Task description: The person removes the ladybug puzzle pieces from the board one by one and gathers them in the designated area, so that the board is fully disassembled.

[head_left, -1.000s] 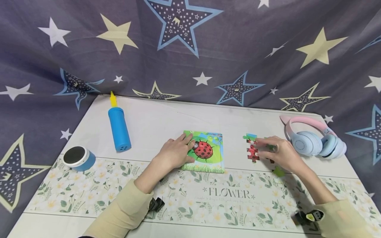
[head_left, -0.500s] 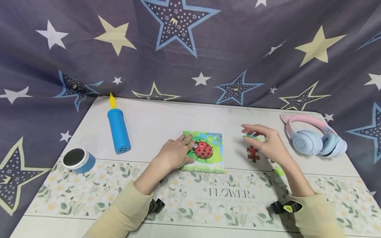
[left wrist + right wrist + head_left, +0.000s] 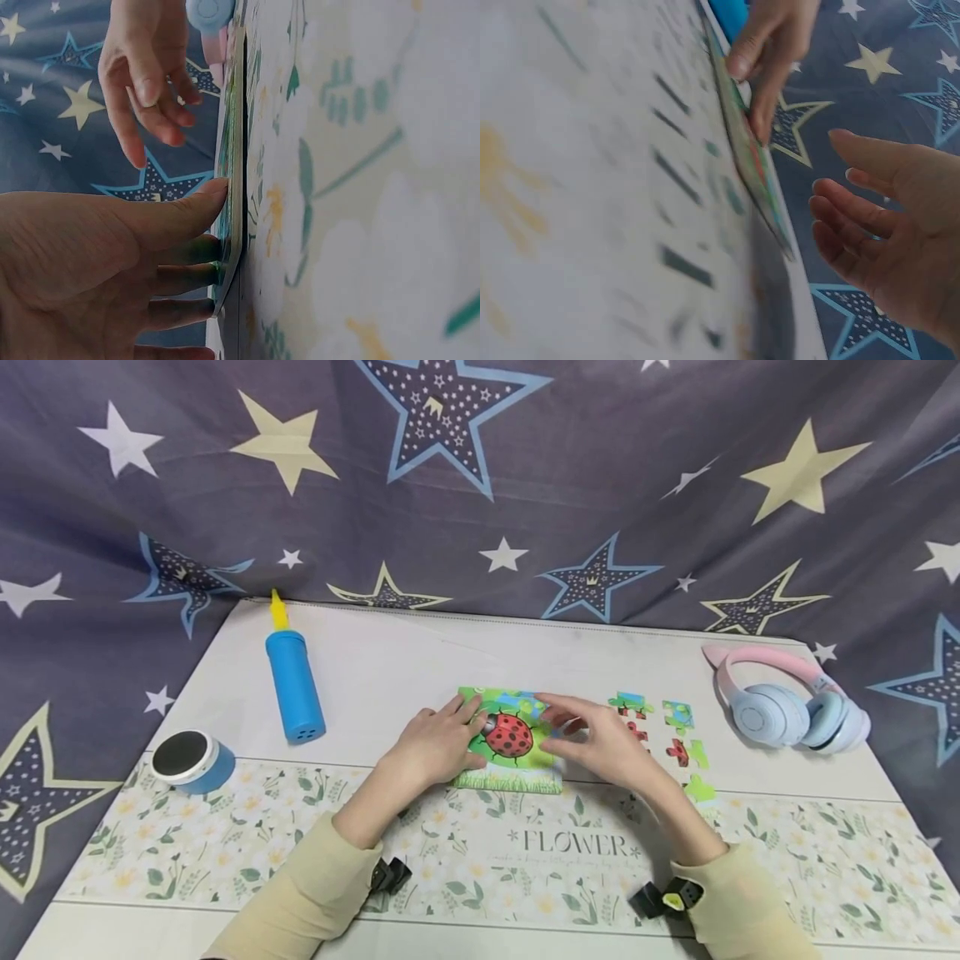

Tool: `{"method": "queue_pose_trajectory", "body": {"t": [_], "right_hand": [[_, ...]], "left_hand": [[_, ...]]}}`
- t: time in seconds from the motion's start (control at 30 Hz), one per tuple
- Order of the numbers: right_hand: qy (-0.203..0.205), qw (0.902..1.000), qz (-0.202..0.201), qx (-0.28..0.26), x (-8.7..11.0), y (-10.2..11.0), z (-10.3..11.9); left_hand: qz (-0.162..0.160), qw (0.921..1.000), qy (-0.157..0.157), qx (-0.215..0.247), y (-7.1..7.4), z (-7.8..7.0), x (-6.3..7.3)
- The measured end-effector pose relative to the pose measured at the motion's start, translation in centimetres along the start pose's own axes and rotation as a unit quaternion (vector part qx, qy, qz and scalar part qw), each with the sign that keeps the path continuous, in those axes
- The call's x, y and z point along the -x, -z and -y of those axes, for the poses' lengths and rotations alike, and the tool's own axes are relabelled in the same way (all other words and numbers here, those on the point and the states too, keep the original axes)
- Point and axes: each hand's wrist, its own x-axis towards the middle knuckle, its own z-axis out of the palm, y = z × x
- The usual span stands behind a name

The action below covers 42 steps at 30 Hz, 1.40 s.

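Note:
A square ladybug picture board [image 3: 517, 780] lies on the table in the head view. My left hand [image 3: 433, 745] rests on its left part, fingers spread; in the left wrist view the thumb and fingertips [image 3: 201, 250] touch its face. Over the board's right side hovers my right hand [image 3: 597, 743], fingers slightly bent and thumb apart. The right wrist view shows that same hand [image 3: 904, 221] with nothing between thumb and fingers. Loose jigsaw pieces lie right of the board, among them a blue-green one [image 3: 678, 716], a red one [image 3: 677, 752] and a green one [image 3: 700, 789].
Pink and blue headphones [image 3: 783, 702] lie at the right. A blue hand pump [image 3: 294, 685] with a yellow nozzle lies at the back left, and a round blue and white speaker-like object [image 3: 197, 762] stands at the left edge. A starry curtain [image 3: 480, 510] hangs behind the table.
My right hand has moved left, from above the jigsaw pieces to the board's right side, uncovering the pieces. The left hand has stayed on the board.

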Motion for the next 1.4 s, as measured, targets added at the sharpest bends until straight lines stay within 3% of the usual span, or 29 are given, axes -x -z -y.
{"method": "queue_pose_trajectory", "body": {"t": [0.13,0.33,0.53,0.83,1.07,1.4], "right_hand": [[0.004,0.9993,0.038,-0.004,0.0,-1.4,0.2],[-0.027,0.9964,0.080,0.005,-0.1,-2.5,0.9],[-0.033,0.9958,0.077,0.035,0.0,-3.0,1.4],[-0.007,0.9936,0.052,0.101,0.1,-3.8,1.8],[-0.023,0.9939,0.051,0.095,0.2,-3.9,2.0],[-0.014,0.9934,0.053,0.100,0.4,-3.8,1.9]], "left_hand": [[0.005,1.0000,0.003,-0.001,0.0,0.1,0.0],[0.007,1.0000,0.001,-0.001,0.0,0.3,0.1],[0.004,1.0000,-0.002,0.003,0.1,0.3,0.2],[0.007,1.0000,-0.002,0.003,0.2,0.3,0.1],[0.008,1.0000,-0.006,0.001,0.2,0.3,0.0],[0.011,0.9998,-0.018,0.002,0.2,0.5,0.1]]}}
